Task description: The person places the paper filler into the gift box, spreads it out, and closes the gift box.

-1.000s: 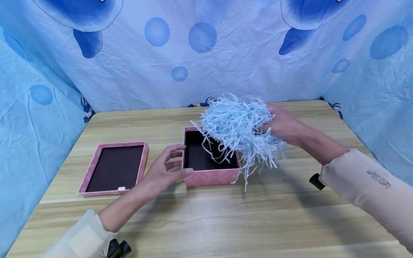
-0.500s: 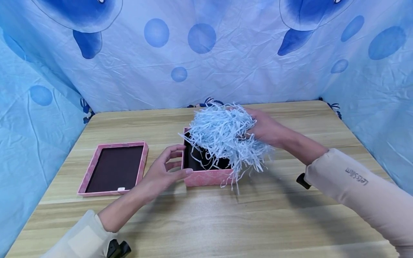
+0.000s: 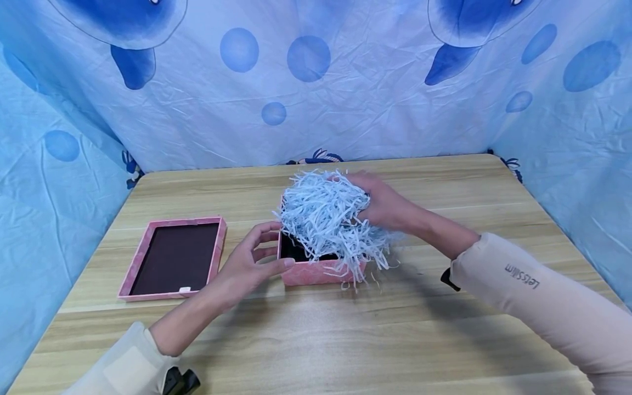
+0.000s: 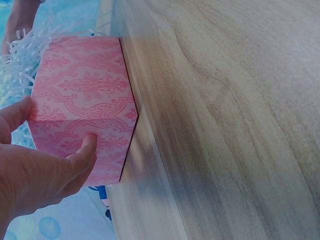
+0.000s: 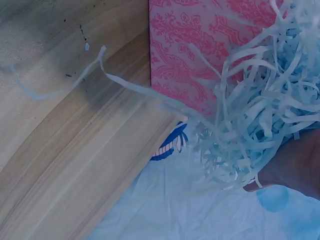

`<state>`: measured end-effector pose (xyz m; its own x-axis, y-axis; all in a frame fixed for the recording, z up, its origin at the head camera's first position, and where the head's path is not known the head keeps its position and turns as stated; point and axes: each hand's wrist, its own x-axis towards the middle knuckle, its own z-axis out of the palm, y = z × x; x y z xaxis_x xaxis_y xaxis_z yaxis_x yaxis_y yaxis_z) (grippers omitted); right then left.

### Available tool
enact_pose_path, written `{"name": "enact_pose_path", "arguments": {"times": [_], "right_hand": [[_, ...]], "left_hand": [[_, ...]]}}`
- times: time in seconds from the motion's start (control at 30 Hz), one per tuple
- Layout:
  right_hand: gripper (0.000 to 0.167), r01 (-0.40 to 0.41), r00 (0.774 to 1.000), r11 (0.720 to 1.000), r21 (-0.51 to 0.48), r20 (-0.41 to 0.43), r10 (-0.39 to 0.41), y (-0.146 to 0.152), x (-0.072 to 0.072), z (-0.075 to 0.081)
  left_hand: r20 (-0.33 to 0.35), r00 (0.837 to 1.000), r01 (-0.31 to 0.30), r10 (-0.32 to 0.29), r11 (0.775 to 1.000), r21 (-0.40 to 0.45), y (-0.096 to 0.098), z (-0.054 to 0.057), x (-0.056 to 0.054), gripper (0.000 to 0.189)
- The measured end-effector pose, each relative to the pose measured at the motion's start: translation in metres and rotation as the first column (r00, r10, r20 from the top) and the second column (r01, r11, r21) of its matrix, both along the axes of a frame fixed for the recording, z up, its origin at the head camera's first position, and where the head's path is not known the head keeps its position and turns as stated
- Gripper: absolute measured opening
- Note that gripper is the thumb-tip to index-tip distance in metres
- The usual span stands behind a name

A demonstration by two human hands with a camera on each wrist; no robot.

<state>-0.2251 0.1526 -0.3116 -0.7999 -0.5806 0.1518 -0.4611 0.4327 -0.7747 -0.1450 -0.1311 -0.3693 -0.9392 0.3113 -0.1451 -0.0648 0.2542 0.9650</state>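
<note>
A pink patterned box [image 3: 321, 274] with a black inside stands uncovered on the table. My right hand [image 3: 387, 206] grips a big bunch of pale blue shredded paper [image 3: 321, 206] over it. The bunch covers most of the opening, and strands hang past the front and right walls. In the right wrist view the shredded paper [image 5: 270, 100] hides most of my fingers. My left hand [image 3: 247, 266] touches the box's left side, fingers loosely bent and thumb by the front corner. Fingertips rest against the patterned wall of the box [image 4: 82, 95] in the left wrist view.
Left of the box lies its pink-rimmed lid [image 3: 180, 258], dark inside facing up, with a small white tag [image 3: 185, 289]. Blue printed cloth [image 3: 316, 126] hangs behind and beside the wooden table [image 3: 321, 340].
My right hand has moved left and lower with the shredded paper, from over the box's right side to over its middle. My left hand and the box have stayed in place.
</note>
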Motion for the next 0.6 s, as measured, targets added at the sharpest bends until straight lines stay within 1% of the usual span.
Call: {"name": "enact_pose_path", "arguments": {"times": [0.13,0.23,0.4,0.5,0.6], "right_hand": [[0.081,-0.010,0.999,0.999,0.036,-0.037,0.011,-0.003,0.000,-0.002],[0.084,0.011,0.999,0.997,0.071,-0.036,-0.009,-0.004,0.001,-0.003],[0.088,0.032,0.996,0.991,0.131,-0.082,-0.021,-0.008,0.003,-0.005],[0.090,0.062,0.995,0.975,0.211,-0.095,-0.043,-0.011,0.006,-0.006],[0.093,0.099,0.992,0.950,0.295,-0.102,-0.071,-0.015,0.010,-0.006]], "left_hand": [[0.000,1.000,0.006,-0.005,1.000,-0.006,0.000,0.001,0.001,0.071],[0.000,1.000,0.008,-0.008,1.000,-0.009,0.000,0.001,0.001,0.071],[-0.002,1.000,0.010,-0.010,1.000,-0.013,0.000,0.001,0.001,0.070],[-0.003,1.000,0.009,-0.009,1.000,-0.007,-0.001,0.001,0.001,0.069],[0.000,1.000,0.004,-0.004,1.000,-0.010,-0.001,0.000,0.002,0.068]]}}
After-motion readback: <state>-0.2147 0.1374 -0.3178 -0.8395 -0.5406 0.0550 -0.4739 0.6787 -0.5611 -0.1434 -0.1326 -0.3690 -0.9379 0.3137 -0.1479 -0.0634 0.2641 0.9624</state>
